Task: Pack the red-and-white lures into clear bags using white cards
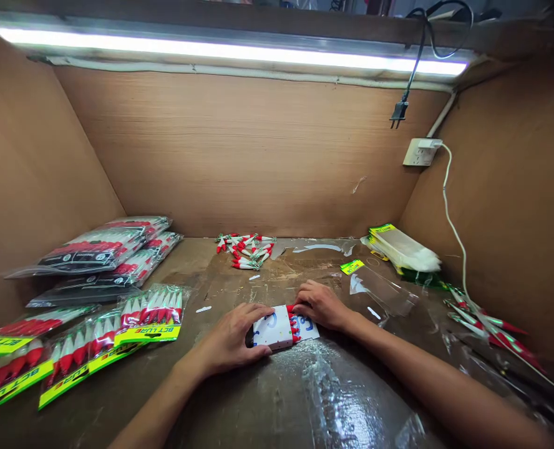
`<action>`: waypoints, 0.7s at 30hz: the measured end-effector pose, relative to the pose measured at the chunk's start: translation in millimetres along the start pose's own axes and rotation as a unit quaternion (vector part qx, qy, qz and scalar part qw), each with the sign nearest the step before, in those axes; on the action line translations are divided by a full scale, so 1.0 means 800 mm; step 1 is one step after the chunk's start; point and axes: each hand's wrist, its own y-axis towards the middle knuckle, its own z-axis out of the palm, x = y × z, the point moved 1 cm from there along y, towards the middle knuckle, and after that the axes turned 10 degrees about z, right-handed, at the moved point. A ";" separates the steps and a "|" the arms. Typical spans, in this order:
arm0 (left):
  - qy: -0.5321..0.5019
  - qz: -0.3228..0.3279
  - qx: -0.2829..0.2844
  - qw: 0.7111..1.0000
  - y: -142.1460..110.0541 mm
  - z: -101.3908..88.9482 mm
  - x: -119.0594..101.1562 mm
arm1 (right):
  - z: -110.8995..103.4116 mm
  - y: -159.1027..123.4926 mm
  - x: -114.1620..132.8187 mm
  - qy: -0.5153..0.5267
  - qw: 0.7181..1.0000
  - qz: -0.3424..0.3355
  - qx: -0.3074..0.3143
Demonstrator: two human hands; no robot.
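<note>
My left hand (pixel 233 340) grips the left end of a small white card (pixel 277 329) with blue writing, lying on the brown bench. Red-and-white lures (pixel 294 327) lie on the card, their red ends showing at its right side. My right hand (pixel 320 304) rests on the card's right edge, fingers curled over those lures. An empty clear bag with a yellow header (pixel 375 290) lies just right of my right hand.
Filled lure packs (pixel 150 315) with yellow labels lie at the left, stacked packs (pixel 103 249) behind them. Loose lures (pixel 246 249) sit at the back centre, empty bags (pixel 403 249) at back right, more lures (pixel 487 330) at right. A wall socket (pixel 420 151) and cable hang there.
</note>
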 end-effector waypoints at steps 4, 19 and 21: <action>0.001 0.000 0.001 1.000 0.000 0.002 0.003 | 0.004 0.001 0.007 -0.029 0.999 -0.008 -0.010; -0.011 0.010 -0.004 1.000 0.002 0.019 0.003 | -0.072 -0.005 -0.052 -0.178 0.932 0.314 0.038; -0.008 0.013 -0.010 1.000 0.004 0.026 0.000 | -0.087 -0.022 -0.072 -0.202 0.910 0.360 0.049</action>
